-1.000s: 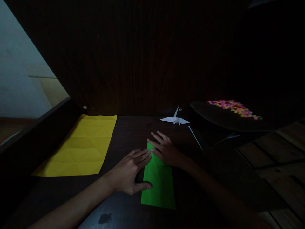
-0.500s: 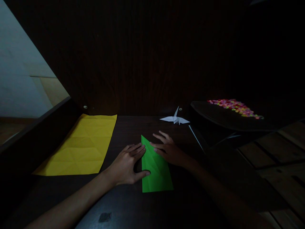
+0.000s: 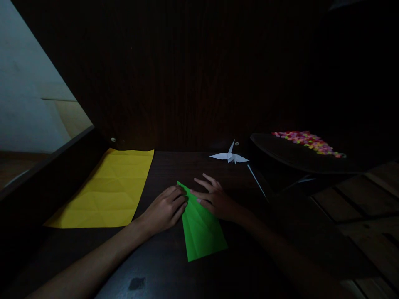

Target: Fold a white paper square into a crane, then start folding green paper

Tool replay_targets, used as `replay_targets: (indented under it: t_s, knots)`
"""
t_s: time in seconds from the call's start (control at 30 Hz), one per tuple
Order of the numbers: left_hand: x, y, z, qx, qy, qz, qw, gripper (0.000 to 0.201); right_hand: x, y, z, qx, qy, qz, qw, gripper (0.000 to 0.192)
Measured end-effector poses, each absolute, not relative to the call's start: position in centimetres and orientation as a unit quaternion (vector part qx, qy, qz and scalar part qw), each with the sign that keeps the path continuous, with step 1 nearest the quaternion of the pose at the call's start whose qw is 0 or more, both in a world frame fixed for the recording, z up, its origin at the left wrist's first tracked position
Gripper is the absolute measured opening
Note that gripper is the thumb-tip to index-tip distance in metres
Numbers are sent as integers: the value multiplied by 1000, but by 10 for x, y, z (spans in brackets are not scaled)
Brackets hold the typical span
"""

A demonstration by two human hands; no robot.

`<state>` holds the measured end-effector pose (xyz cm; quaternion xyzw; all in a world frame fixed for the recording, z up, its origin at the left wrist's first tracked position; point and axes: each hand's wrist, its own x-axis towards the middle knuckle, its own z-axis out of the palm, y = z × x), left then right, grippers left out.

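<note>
A folded green sheet of paper (image 3: 202, 233) lies tilted on the dark tabletop, its narrow pointed end away from me and creases across its face. My left hand (image 3: 166, 207) grips the paper's left edge near the point, fingers curled and the thumb hidden beneath them. From the other side, my right hand (image 3: 215, 199) rests its lower fingers on the upper right edge; its fingers are stretched and spread, and it grasps nothing. Beyond my hands sits a white origami crane (image 3: 230, 157) with its wings spread.
On the left lies a creased yellow sheet (image 3: 109, 195). A thin white strip (image 3: 257, 181) is right of the crane. Farther right, a dark rounded surface (image 3: 289, 155) bears a cluster of small colourful pieces (image 3: 307, 142). A dark wooden panel (image 3: 193, 83) rises behind the tabletop.
The green paper has turned slightly, its point shifting left and its near edge tilting. My left hand has drawn its thumb in and curled its fingers; my right hand has moved slightly left.
</note>
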<state>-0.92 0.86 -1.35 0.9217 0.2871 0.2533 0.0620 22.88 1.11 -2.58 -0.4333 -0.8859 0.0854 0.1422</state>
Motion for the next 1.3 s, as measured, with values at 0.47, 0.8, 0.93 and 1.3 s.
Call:
replay_targets:
  t_s: [0.47, 0.8, 0.93, 1.3]
  knots:
    - [-17, 12, -12, 945, 306, 96, 59, 46, 242, 15, -14, -426, -885, 127, 139, 28]
    - [-21, 13, -14, 947, 302, 89, 65, 48, 268, 16, 5, -377, -899, 192, 111, 16]
    - [-20, 13, -12, 947, 306, 81, 58, 48, 278, 16, 12, -366, -903, 212, 78, 16]
    - [-16, 9, -11, 932, 343, 121, 3, 46, 268, 14, 10, -378, -870, 191, 252, 13]
